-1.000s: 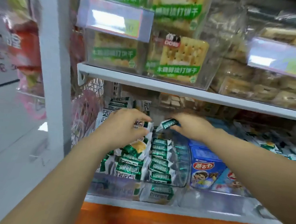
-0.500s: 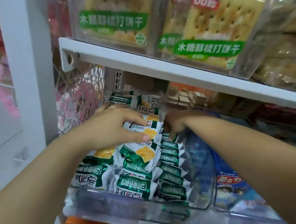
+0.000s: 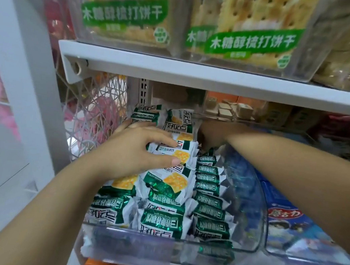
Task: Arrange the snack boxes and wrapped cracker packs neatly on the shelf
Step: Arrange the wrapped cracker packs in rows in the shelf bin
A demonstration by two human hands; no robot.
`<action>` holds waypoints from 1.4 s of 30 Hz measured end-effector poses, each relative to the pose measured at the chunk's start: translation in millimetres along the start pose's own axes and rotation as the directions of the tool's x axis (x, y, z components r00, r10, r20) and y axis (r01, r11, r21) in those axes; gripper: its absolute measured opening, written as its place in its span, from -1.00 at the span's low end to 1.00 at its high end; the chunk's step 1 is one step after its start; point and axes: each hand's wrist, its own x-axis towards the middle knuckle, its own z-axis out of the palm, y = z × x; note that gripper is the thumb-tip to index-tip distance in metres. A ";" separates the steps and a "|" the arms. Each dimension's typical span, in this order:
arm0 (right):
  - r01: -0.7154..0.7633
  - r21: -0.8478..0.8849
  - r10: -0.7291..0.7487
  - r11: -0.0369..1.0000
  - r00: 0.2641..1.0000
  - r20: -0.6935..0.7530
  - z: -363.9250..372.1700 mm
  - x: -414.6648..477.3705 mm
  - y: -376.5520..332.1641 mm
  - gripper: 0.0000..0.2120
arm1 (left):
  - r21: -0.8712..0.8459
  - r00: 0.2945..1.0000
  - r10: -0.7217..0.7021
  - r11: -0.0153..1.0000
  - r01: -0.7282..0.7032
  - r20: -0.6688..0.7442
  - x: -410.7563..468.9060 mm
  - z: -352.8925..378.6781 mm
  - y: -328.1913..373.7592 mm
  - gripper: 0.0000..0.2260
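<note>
Several green-and-white wrapped cracker packs (image 3: pixel 161 220) fill a clear plastic bin (image 3: pixel 251 237) on the lower shelf. A row of them stands on edge along the right side (image 3: pixel 207 188). My left hand (image 3: pixel 135 152) lies on top of the pile at the left, fingers straight, thumb and forefinger either side of one pack (image 3: pixel 179 153). My right hand (image 3: pixel 213 133) reaches deep to the back end of the upright row; its fingertips point down in shadow and are hidden. A blue snack box (image 3: pixel 288 221) lies to the right of the bin.
The white upper shelf edge (image 3: pixel 194 75) hangs low over both hands and carries clear bins of soda cracker packs (image 3: pixel 124 19). A white post (image 3: pixel 22 84) and a wire mesh panel (image 3: pixel 92 114) close the left side. Small tan cubes (image 3: pixel 229 110) sit behind.
My right hand carried a small green pack from above the bin down to the back of the upright row. My left hand stayed on the pile. The view has moved closer.
</note>
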 end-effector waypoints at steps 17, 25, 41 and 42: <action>-0.054 -0.006 0.051 0.998 0.963 -0.266 -14.7 -43.9 -1.5 -0.74 | 0.041 1.000 -0.025 0.999 0.025 -0.005 -5.1 -2.4 11.2 -0.51; -0.147 0.142 0.197 0.979 0.863 -0.466 -11.8 -130.2 -14.4 -0.84 | 0.269 0.994 -0.021 0.962 0.050 -0.112 -18.6 -1.9 33.1 -0.64; 0.325 0.733 0.069 0.598 0.890 -0.451 106.6 -324.1 -35.5 -0.82 | -0.558 0.994 0.002 0.828 0.061 0.111 -124.6 100.0 146.5 -0.85; 0.311 0.776 0.100 0.548 0.897 -0.430 117.6 -326.2 -34.7 -0.81 | -0.576 0.994 -0.017 0.814 0.078 0.111 -124.8 108.7 148.3 -0.90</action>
